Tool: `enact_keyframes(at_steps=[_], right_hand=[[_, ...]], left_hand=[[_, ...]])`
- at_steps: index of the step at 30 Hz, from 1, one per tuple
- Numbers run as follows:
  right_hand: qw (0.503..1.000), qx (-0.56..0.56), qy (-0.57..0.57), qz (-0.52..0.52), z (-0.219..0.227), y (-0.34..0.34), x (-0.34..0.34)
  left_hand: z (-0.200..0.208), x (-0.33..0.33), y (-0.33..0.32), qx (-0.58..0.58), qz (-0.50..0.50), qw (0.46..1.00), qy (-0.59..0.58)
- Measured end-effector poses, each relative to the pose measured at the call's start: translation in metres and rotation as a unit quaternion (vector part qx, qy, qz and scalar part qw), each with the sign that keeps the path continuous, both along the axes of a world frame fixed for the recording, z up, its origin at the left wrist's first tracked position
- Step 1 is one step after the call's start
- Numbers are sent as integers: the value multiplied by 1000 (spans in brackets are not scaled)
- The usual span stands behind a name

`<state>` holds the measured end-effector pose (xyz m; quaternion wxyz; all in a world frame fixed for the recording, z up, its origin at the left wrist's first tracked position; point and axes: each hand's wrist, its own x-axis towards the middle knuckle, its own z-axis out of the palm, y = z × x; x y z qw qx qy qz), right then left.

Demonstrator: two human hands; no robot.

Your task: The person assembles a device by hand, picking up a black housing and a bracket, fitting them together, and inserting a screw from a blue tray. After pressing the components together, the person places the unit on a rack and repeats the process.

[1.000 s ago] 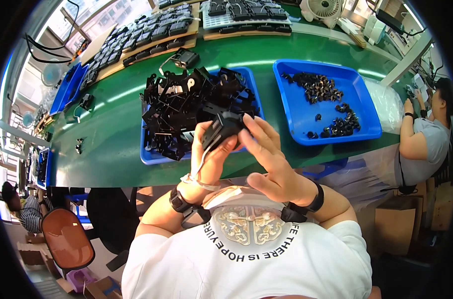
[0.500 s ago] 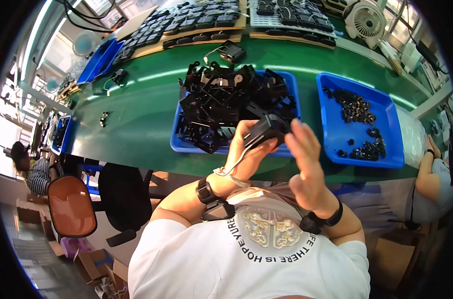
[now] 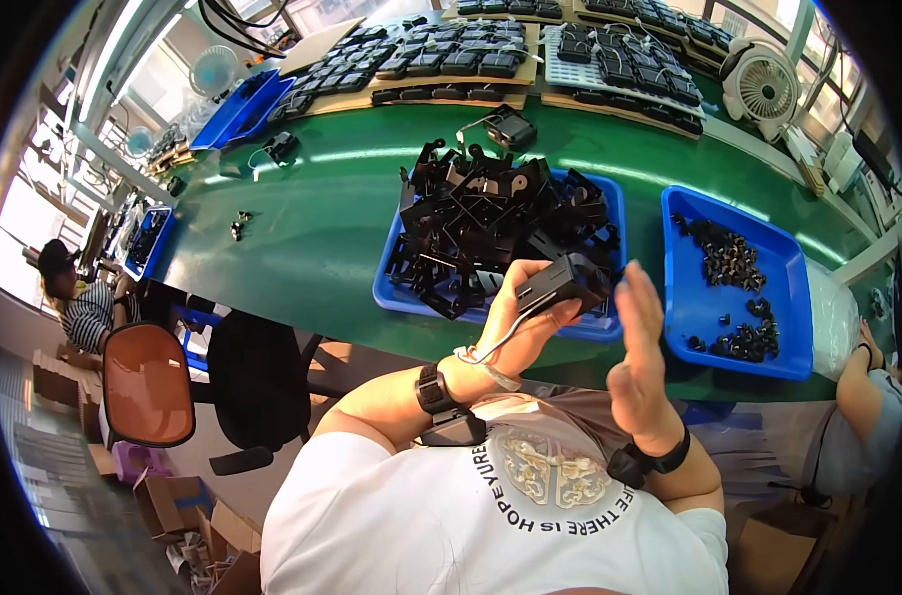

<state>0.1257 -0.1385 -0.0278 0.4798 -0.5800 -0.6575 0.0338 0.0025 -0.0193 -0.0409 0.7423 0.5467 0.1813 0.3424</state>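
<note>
My left hand (image 3: 518, 322) is closed around a black box-shaped device (image 3: 560, 285), held above the front edge of the bench. A pale cable (image 3: 506, 337) trails from the device along my left wrist. Close to the device's right end, my right hand (image 3: 641, 352) is raised with its fingers stretched out and nothing in it. Behind both hands stands a blue tray (image 3: 385, 288) heaped with black metal brackets (image 3: 481, 213). To the right lies a second blue tray (image 3: 681, 238), which holds small brass-coloured parts (image 3: 733, 260) and small black knob-like parts (image 3: 755, 337).
Boards with rows of black devices (image 3: 451, 50) fill the back of the green bench (image 3: 302, 218). A single black device (image 3: 510, 127) sits behind the bracket tray. A white fan (image 3: 763, 87) stands back right. Other people sit at far left and right; an orange-backed chair (image 3: 149, 382) is left.
The whole view has shifted, so the bench and trays appear lower and further right. My left hand still grips the device; my right hand stays outstretched, its fingers now more edge-on.
</note>
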Motion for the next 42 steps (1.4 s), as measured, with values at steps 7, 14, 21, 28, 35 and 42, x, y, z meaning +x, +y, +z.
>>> enact_keyframes(at_steps=[7, 14, 21, 28, 35, 42], right_hand=[[999, -4, -7, 33, -1, -3, -13], [1000, -8, 23, 13, 2, 0, -2], [1000, 9, -15, 3, 7, -6, -11], [1000, 0, -6, -23, 2, -4, -15], [997, -32, 19, -72, 6, -4, -4], [1000, -7, -7, -25, 4, -5, -6]], left_hand=[[1, -2, 1, -38, -11, 999, 4], [3, -7, 1, 57, -28, 997, 36], [-2, 0, -1, 27, -23, 999, 6], [6, -5, 1, 112, -20, 994, 7], [8, -7, 4, 173, -13, 985, 21], [9, -10, 9, 151, -2, 988, 21]])
